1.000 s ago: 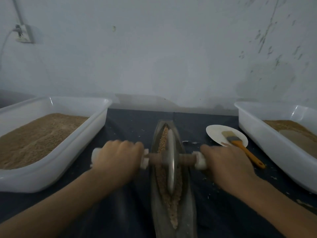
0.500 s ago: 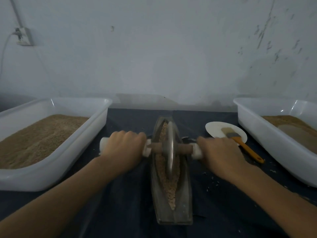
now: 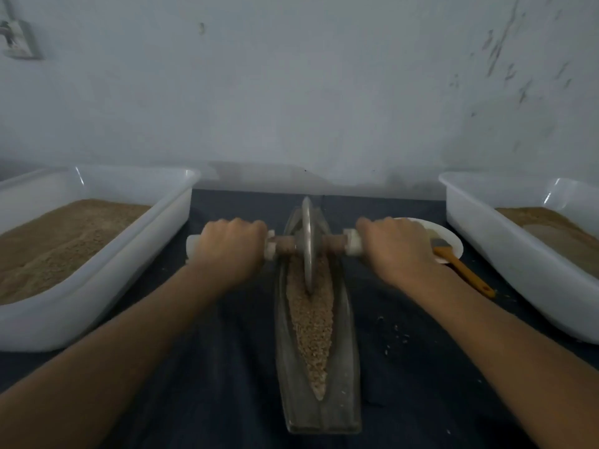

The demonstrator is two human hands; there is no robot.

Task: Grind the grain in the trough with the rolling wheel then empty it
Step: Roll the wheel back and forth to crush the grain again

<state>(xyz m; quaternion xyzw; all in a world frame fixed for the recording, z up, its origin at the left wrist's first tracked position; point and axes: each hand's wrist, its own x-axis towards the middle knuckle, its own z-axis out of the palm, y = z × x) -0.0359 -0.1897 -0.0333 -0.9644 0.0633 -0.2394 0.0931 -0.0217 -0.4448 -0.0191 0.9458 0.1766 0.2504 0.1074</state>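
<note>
Left hand (image 3: 228, 251) and right hand (image 3: 397, 251) each with grip clamped on the white-capped wooden axle (image 3: 334, 244), grey metal rolling wheel (image 3: 307, 241) between the grips, standing in tan grain (image 3: 311, 322) at the far end of the long grey boat-shaped trough (image 3: 348, 367), no readable writing

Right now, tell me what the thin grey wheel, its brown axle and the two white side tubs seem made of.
Thin grey wheel: likely metal, dull grey with a faint sheen.
Brown axle: probably wood, matt brown; white handle ends unclear.
White side tubs: seemingly plastic, translucent, with glossy rim highlights.
</note>
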